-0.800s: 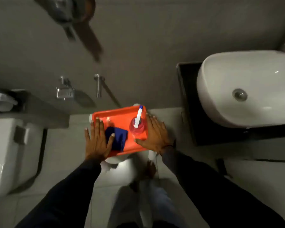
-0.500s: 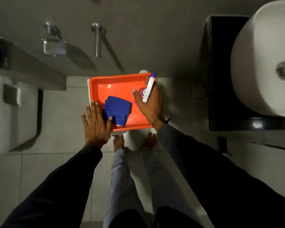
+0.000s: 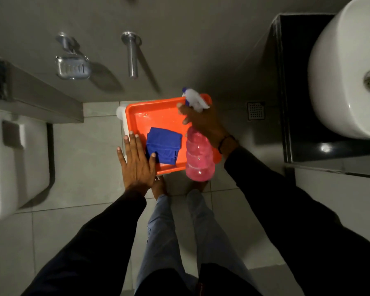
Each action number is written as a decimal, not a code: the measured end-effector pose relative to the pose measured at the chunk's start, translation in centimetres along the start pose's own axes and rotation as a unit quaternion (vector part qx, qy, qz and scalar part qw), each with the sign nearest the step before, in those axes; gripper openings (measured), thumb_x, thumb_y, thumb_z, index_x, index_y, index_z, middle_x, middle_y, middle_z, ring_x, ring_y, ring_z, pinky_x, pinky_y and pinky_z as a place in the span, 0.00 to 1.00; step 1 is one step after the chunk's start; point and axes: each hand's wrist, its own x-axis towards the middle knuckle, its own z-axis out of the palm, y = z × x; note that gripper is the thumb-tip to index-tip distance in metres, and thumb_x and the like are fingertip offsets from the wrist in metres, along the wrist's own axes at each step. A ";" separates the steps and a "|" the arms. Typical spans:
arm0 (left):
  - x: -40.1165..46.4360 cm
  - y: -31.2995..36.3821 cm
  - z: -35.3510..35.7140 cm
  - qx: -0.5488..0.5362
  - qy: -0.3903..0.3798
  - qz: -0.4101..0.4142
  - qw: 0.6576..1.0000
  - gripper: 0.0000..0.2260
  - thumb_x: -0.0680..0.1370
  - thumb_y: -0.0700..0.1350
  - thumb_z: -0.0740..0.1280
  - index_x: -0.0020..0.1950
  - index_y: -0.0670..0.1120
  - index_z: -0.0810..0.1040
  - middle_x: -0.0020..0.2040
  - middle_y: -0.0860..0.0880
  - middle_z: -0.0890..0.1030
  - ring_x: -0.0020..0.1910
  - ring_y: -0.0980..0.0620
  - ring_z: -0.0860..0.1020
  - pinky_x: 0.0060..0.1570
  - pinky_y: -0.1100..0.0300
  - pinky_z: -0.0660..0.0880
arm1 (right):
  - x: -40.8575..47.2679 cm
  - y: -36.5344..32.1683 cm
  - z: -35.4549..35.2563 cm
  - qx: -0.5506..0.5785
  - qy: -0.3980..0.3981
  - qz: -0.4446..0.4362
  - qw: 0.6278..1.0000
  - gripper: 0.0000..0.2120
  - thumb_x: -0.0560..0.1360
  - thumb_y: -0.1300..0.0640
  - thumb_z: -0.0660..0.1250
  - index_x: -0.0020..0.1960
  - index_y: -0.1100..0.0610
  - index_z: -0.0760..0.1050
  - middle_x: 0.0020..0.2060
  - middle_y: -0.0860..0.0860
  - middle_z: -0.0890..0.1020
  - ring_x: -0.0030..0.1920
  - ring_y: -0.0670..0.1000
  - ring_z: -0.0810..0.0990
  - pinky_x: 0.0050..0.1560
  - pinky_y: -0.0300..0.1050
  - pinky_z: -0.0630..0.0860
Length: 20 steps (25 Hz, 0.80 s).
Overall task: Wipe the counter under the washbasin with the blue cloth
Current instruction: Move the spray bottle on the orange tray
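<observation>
One black counter [image 3: 291, 86], white washbasin [image 3: 338, 67], tiled floor [image 3: 86, 150]

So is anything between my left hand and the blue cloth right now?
Nothing visible. The left hand lies flat on the tray's near-left edge, thumb right by the cloth, whose top is uncovered.

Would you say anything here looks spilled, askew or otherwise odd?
Nothing stands out: the folded blue cloth lies in the orange tray, and the right hand holds the pink spray bottle intact.

Glossy orange plastic tray [image 3: 156, 116], soft blue cloth [image 3: 163, 145], translucent pink plastic bottle [image 3: 199, 155], glossy white washbasin [image 3: 338, 67]
</observation>
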 end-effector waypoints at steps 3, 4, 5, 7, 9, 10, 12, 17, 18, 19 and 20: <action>0.7 -0.9 -0.1 0.022 -0.014 0.026 0.999 0.34 0.85 0.59 0.48 0.85 0.42 0.46 0.86 0.42 0.49 0.85 0.41 0.49 0.81 0.35 0.50 | -2.1 3.2 1.2 -0.223 -0.099 0.065 0.968 0.23 0.76 0.43 0.71 0.68 0.48 0.78 0.55 0.54 0.87 0.55 0.57 0.85 0.67 0.58 0.78; 0.7 -1.1 0.0 0.029 -0.016 0.036 0.999 0.34 0.85 0.59 0.48 0.85 0.42 0.45 0.86 0.42 0.48 0.85 0.41 0.49 0.81 0.35 0.50 | -2.6 4.4 1.5 -0.281 -0.130 0.080 0.947 0.26 0.76 0.42 0.69 0.74 0.45 0.73 0.60 0.55 0.86 0.60 0.58 0.83 0.69 0.56 0.76; 0.7 -1.2 0.1 0.034 -0.017 0.045 0.998 0.34 0.85 0.60 0.47 0.85 0.42 0.45 0.86 0.42 0.48 0.85 0.41 0.49 0.81 0.36 0.50 | -3.1 5.3 1.8 -0.331 -0.146 0.089 0.928 0.28 0.78 0.42 0.67 0.77 0.43 0.68 0.63 0.56 0.84 0.63 0.59 0.81 0.70 0.55 0.75; 0.7 -1.3 0.2 0.036 -0.015 0.046 0.998 0.34 0.84 0.60 0.46 0.85 0.43 0.44 0.86 0.43 0.48 0.85 0.41 0.48 0.81 0.36 0.50 | -3.7 6.5 2.6 -0.412 -0.131 0.073 0.899 0.29 0.79 0.42 0.64 0.78 0.42 0.64 0.63 0.58 0.82 0.62 0.62 0.80 0.68 0.51 0.76; 0.8 -1.2 0.1 0.032 -0.021 0.043 0.998 0.34 0.84 0.61 0.46 0.85 0.43 0.44 0.86 0.43 0.48 0.85 0.42 0.48 0.82 0.37 0.49 | -4.0 7.2 3.2 -0.425 -0.097 0.075 0.897 0.27 0.79 0.43 0.63 0.77 0.44 0.66 0.57 0.58 0.82 0.57 0.63 0.80 0.59 0.48 0.75; 0.7 -1.3 0.1 0.032 -0.022 0.046 0.998 0.34 0.84 0.61 0.46 0.85 0.43 0.44 0.86 0.43 0.48 0.85 0.42 0.48 0.82 0.37 0.49 | -4.2 7.4 3.4 -0.405 -0.083 0.095 0.905 0.25 0.78 0.43 0.64 0.75 0.46 0.69 0.55 0.58 0.82 0.53 0.63 0.80 0.54 0.46 0.74; 0.8 -1.4 0.0 0.041 -0.023 0.050 0.998 0.35 0.84 0.62 0.46 0.85 0.43 0.44 0.86 0.43 0.48 0.85 0.42 0.48 0.82 0.37 0.49 | -4.6 7.7 3.6 -0.384 -0.072 0.133 0.911 0.24 0.77 0.44 0.65 0.72 0.47 0.74 0.57 0.58 0.84 0.49 0.60 0.78 0.53 0.46 0.74; 0.8 -1.7 -0.1 0.055 -0.033 0.062 0.996 0.36 0.84 0.63 0.46 0.85 0.43 0.44 0.86 0.43 0.48 0.85 0.42 0.49 0.82 0.37 0.49 | -4.4 5.1 1.5 -0.321 -0.041 0.070 0.943 0.26 0.77 0.49 0.65 0.74 0.45 0.69 0.49 0.60 0.87 0.53 0.62 0.85 0.60 0.55 0.81; 0.9 -1.6 -0.2 0.054 -0.034 0.061 0.996 0.36 0.84 0.63 0.47 0.85 0.43 0.44 0.86 0.43 0.48 0.85 0.42 0.49 0.82 0.37 0.49 | -3.7 4.0 0.8 -0.253 0.018 0.057 0.966 0.21 0.75 0.50 0.66 0.67 0.49 0.77 0.44 0.60 0.88 0.49 0.61 0.86 0.57 0.56 0.82; 0.9 -1.5 -0.3 0.052 -0.035 0.060 0.996 0.36 0.84 0.63 0.47 0.85 0.43 0.44 0.86 0.43 0.48 0.85 0.42 0.49 0.82 0.37 0.50 | -2.9 3.0 0.0 -0.185 0.084 0.044 0.978 0.17 0.73 0.50 0.67 0.58 0.55 0.82 0.40 0.59 0.88 0.45 0.60 0.87 0.54 0.57 0.84; 0.8 -1.5 -0.3 0.051 -0.034 0.059 0.996 0.36 0.84 0.63 0.47 0.85 0.43 0.44 0.86 0.43 0.49 0.85 0.41 0.50 0.81 0.37 0.51 | -2.3 1.9 -0.5 -0.144 0.140 0.016 0.980 0.14 0.72 0.48 0.68 0.50 0.57 0.84 0.38 0.57 0.88 0.42 0.57 0.87 0.51 0.55 0.85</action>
